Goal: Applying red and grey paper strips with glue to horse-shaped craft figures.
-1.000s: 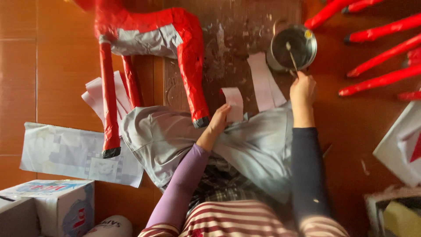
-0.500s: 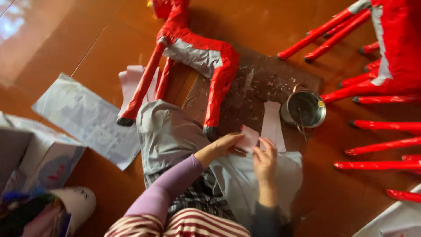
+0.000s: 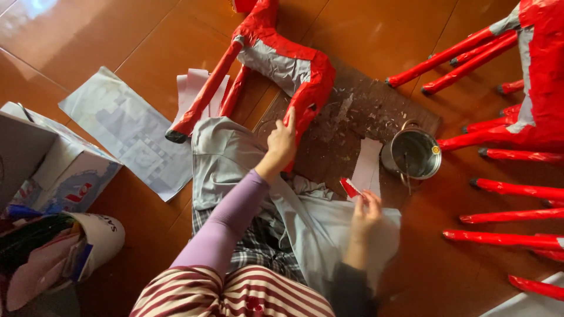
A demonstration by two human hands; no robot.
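Polished brown wooden floor (image 3: 117, 35). Red-and-grey papier-mâché four-legged animal figure (image 3: 276, 58) lies on its side ahead of the person, long axis diagonal, legs pointing back toward them. Left hand (image 3: 282, 141) nearer: fingers extended, open, pressed on a rear leg. Round metal pot (image 3: 412, 154) to the right. Right hand (image 3: 365, 212) pinches a small red paper strip (image 3: 350, 188), near the lap, apart from the figure.
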